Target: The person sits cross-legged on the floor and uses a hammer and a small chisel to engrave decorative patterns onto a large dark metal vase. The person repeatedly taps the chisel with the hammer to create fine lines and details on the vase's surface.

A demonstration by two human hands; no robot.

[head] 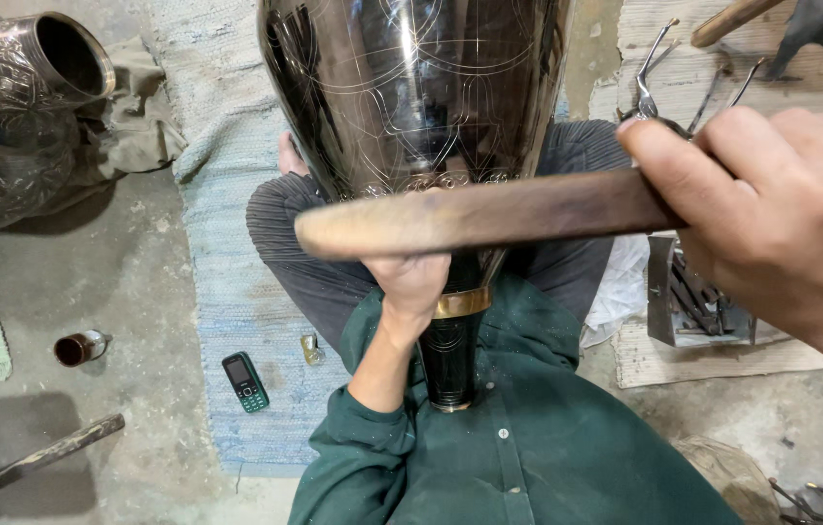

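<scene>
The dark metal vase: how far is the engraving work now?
Done: fine lines cover the vase body. In hand: the left hand grips its neck, and the right hand holds a wooden stick across it. What is left cannot be judged: the far side is hidden.

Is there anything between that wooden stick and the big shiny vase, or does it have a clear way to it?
Nothing visible stands between them. The right hand holds the wooden stick crosswise just in front of the dark engraved vase, above the left hand at its neck.
</scene>
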